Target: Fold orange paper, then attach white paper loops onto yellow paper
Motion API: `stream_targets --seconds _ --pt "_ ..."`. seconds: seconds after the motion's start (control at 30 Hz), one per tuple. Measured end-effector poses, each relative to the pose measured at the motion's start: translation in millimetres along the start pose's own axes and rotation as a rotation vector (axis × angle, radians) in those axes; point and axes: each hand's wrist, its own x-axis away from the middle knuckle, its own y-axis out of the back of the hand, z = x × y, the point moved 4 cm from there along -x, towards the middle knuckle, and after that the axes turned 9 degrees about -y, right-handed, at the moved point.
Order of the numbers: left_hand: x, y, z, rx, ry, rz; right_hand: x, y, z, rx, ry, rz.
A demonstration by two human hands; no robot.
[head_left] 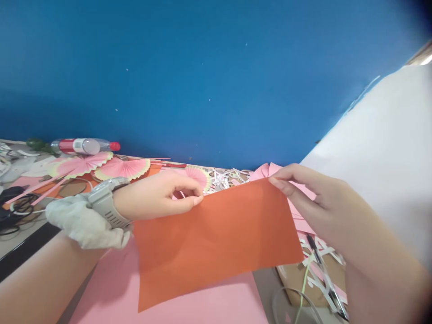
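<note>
Orange paper (219, 243) is held raised above a pink sheet (168, 299) on the worktop (265, 281). Left hand (168, 193): thumb and fingers nearly closed, pinching the paper's upper edge; a watch (108, 202) is on the wrist. Right hand (313, 193): thumb and forefinger closed on the paper's upper right corner. Along the worktop's far edge, beside a blue panel (189, 81): one bottle (84, 146) on its side towards the left corner, pleated pink fans (124, 169) and white paper strips (224, 178).
</note>
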Motion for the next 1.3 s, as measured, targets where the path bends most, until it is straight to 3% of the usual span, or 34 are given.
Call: stream_targets --seconds 0.53,0.8,0.97,1.3 --pt "0 -2.8 4 0.031 0.027 0.039 -17 9 -37 -0.025 -0.153 0.003" --pt "1 -3.8 6 0.052 0.029 0.049 -26 7 -60 0.017 -0.178 -0.08" --pt "2 -2.5 7 0.067 0.045 0.053 -27 7 -67 -0.005 -0.267 -0.091" --pt "4 3.6 12 0.08 0.075 0.049 -29 8 -75 -0.004 -0.313 -0.068"
